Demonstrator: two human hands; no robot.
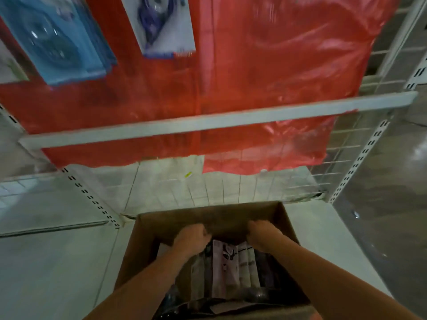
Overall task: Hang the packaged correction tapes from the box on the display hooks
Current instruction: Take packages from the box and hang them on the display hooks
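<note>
An open cardboard box (138, 248) stands on the floor below me, filled with several packaged correction tapes (225, 269) standing on edge. Both my hands reach down into it. My left hand (191, 239) is at the left end of the row of packs and my right hand (262, 236) at the right end, fingers curled down out of sight among the packs. Whether either hand grips a pack is hidden. Higher up, a blue pack (57, 40) and a white pack with a purple tape (159, 26) hang in front of a red plastic sheet (277, 65).
A white horizontal bar (208, 122) crosses the display in front of the red sheet. White slotted uprights (360, 160) stand to the right and at the lower left. A wire grid (335, 155) shows behind the sheet. Pale floor tiles surround the box.
</note>
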